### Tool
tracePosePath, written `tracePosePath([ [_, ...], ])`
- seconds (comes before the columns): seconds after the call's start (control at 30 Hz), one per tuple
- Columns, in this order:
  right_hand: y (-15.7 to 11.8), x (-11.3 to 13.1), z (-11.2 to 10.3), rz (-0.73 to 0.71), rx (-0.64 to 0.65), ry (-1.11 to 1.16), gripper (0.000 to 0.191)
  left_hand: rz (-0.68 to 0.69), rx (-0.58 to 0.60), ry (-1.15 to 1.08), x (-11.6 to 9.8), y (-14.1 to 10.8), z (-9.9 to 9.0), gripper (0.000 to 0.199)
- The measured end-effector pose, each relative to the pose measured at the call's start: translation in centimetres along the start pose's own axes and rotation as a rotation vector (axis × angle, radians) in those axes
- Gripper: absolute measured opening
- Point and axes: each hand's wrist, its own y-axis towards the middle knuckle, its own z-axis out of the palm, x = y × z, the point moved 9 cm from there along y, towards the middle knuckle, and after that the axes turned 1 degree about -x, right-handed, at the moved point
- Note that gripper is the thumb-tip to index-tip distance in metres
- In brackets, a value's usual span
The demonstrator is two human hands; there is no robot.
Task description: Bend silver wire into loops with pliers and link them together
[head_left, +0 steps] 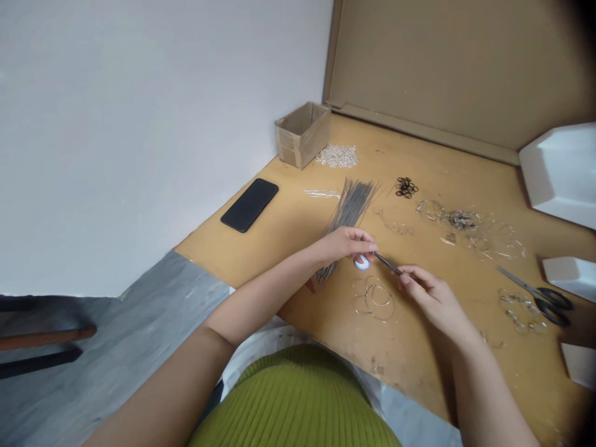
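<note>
My right hand [426,290] pinches one end of a thin dark rod-like tool [387,263], which slants up to the left over the table. At its other end are the closed fingertips of my left hand [347,243]; whatever small piece they pinch is too small to make out. Beneath my left hand and forearm lies a bundle of straight grey wires [354,203], partly hidden. A small white and blue oval thing [362,263] shows just below the left fingers. Several thin wire rings [375,299] lie on the table in front of both hands.
Along the wall are a black phone [250,205] and an open cardboard box [302,136] beside a pile of small clear pieces [337,155]. Black rings [406,187], tangled wire loops [463,220] and scissors [542,297] lie to the right. White containers [561,174] stand at the right edge.
</note>
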Motion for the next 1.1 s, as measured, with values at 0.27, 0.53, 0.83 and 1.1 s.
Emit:
tracePosePath([
  [0.27,-0.1,1.0,-0.6,-0.045,-0.067,-0.151,0.029,0.107,-0.087,0.03,-0.6,0.1,0.0,0.014],
  [0.53,-0.2,1.7,-0.8,-0.07,-0.099,-0.157,0.029,0.181,-0.092,0.023,-1.3,-0.2,0.0,0.022],
  [0.83,-0.1,1.7,-0.8,-0.058,-0.1,-0.146,0.028,0.218,-0.097,0.007,-1.5,-0.2,0.0,0.029],
  [1.1,-0.1,0.9,-0.4,-0.026,-0.053,-0.063,0.028,0.223,-0.072,0.002,-1.4,-0.2,0.0,0.032],
])
